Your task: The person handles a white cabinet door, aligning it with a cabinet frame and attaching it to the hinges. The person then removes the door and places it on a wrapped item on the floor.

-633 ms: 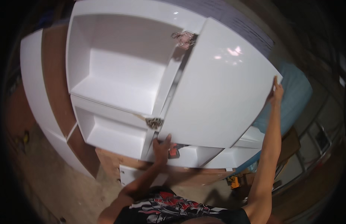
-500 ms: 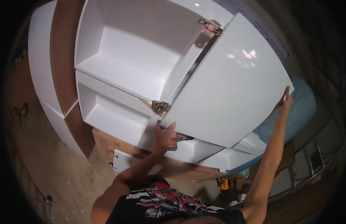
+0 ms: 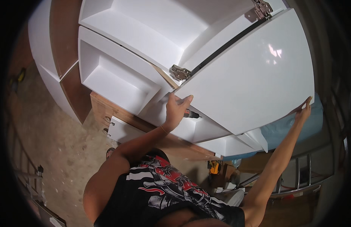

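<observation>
Where the printed black shirt (image 3: 175, 185) fills the near edge, two bare arms reach out over a white cabinet (image 3: 103, 38) lying with its openings upward. The left hand (image 3: 177, 111) is at the near corner of a glossy white door panel (image 3: 251, 75), thumb and fingers parted around it; whether it pinches the corner or merely steadies it, I cannot tell. Just beside that hand, partly hidden by it, a drill (image 3: 192, 114) shows its dark nose beneath the panel's edge. The right hand (image 3: 304, 112) grasps the panel's right-hand corner, fingers bent over the edge. Between the hands the panel spans the cabinet's right side, slanting away, a dark gap along its left edge. A near metal hinge (image 3: 180, 72) sits at that gap, next to a thin wooden strip (image 3: 164, 75); a far metal hinge (image 3: 263, 9) sits at its other end. Judging by this, both hinges are in place and the panel is roughly lined up with them, but the screws are too small to confirm any fastening. Beyond, the large compartment (image 3: 156, 22) lies uncovered, so closing the panel over it is apparently not yet done.
</observation>
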Demonstrator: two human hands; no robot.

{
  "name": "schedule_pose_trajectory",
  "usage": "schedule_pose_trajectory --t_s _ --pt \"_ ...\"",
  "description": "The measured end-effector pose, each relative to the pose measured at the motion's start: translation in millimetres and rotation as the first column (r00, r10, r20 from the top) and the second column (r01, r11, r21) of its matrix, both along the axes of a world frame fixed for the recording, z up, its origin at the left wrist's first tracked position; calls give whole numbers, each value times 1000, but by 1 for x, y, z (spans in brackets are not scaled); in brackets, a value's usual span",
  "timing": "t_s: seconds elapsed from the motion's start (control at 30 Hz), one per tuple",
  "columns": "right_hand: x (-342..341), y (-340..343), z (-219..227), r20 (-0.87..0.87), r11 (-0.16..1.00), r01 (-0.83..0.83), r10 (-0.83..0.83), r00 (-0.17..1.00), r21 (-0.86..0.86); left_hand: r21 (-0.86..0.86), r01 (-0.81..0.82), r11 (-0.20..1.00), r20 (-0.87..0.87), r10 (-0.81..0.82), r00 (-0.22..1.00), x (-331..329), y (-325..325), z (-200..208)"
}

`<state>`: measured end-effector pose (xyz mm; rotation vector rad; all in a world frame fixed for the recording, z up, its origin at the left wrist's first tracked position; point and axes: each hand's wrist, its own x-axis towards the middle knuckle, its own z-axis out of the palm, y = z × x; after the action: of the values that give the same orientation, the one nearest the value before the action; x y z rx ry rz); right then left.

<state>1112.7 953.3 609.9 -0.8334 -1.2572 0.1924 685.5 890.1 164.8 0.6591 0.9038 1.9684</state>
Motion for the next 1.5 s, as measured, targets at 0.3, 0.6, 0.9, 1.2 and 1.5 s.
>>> schedule_pose_trajectory --t_s 0.3,0.6,0.9,1.2,1.5 --pt "13 10 2 -52 999 -29 30 998 28 21 85 996 80 -87 993 -6 -2 16" --pt "15 2 -20 -136 997 50 -43 990 53 75 157 985 -29 -155 987 -44 -44 58" --pt "43 -56 -169 -385 959 -235 280 880 160 391 -319 864 -264 437 860 -99 -49 166" --pt "-51 -42 -331 -771 946 -255 312 555 199 683 -286 672 -210 555 805 -133 -4 340" --pt "-98 -12 -380 -828 997 -78 60 557 20 725 -180 665 -391 612 687 -143 75 405"
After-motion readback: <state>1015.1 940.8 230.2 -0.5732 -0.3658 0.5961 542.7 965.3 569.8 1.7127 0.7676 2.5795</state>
